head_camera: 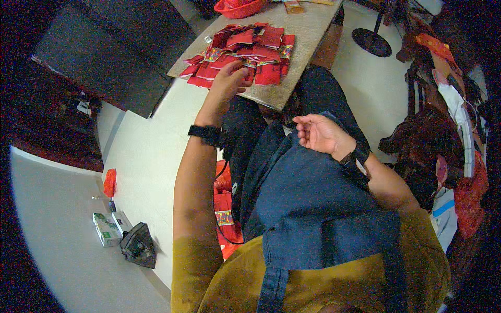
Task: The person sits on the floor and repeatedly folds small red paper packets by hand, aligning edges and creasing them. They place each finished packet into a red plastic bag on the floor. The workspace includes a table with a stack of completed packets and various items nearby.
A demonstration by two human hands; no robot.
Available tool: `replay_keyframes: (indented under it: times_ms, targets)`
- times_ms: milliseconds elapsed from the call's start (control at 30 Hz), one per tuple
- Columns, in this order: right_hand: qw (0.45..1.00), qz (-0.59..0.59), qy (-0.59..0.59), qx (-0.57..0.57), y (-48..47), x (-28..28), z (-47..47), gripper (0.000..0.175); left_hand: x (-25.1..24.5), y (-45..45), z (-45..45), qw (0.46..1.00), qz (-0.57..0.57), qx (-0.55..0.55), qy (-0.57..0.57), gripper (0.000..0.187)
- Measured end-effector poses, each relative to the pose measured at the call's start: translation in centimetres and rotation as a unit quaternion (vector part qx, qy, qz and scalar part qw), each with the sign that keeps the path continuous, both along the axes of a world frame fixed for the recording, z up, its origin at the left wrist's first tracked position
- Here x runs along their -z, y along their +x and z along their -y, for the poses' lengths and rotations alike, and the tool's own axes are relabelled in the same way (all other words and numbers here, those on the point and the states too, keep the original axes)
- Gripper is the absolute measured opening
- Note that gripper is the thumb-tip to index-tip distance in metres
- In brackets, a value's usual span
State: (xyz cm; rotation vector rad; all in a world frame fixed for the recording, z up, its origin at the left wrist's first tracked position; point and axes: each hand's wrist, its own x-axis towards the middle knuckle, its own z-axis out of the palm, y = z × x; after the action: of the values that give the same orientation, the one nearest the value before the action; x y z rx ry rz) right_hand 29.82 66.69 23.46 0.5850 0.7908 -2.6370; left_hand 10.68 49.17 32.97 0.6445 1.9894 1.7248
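A pile of small red fabric pouches with patterned bands (268,74) lies spread over the near end of a low table (309,51). My left hand (231,80) is over the pile's near edge with its fingers apart; whether its fingertips touch a pouch is not clear. Over my lap, just off the table's near corner, my right hand (317,133) is raised palm inward with its fingers curled. No object shows in it, though the inside of the fingers is partly hidden. A blue apron (313,184) covers my lap. One small clear item (208,39) rests left of the pile.
A red plastic basket (239,8) and a wooden-handled brush (292,6) are at the table's far end. More red pieces (224,203) lie low beside my left leg. A black round stand base (372,42) is on the floor right of the table. Boxes (106,229) stand by the left wall.
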Motion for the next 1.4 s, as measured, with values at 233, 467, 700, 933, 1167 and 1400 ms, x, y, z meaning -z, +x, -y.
replay_keyframes:
  times_ms: [233, 467, 700, 933, 1167, 1400]
  targets:
    - [1.000, -0.023, -0.012, -0.014, 0.0, 0.3, 0.0, 0.012, 1.2, -2.5, -5.0, 0.997, 0.019, 0.064, -0.040, 0.068]
    - [1.000, 0.003, -0.011, 0.007, 0.0, 0.1, 0.0, 0.010, 3.7, -3.8, -6.6, 0.999, -0.020, 0.016, -0.029, 0.023]
    - [1.000, -0.005, 0.002, 0.006, 0.0, -0.4, 0.1, 0.010, 3.8, -3.0, -3.9, 0.999, -0.036, -0.020, -0.023, 0.018]
    - [1.000, 0.002, 0.009, 0.003, -0.4, -0.5, 0.3, 0.012, 5.0, 0.3, -0.1, 0.999, 0.016, -0.043, 0.015, 0.030]
    - [1.000, -0.014, 0.004, -0.013, -0.4, -0.1, -0.1, 0.014, 5.0, 0.6, 0.7, 0.998, -0.022, -0.051, 0.016, 0.026]
    - [1.000, 0.001, 0.005, -0.008, -0.5, -0.4, 0.1, 0.011, -0.2, -1.4, -2.1, 0.993, -0.050, -0.072, 0.077, 0.035]
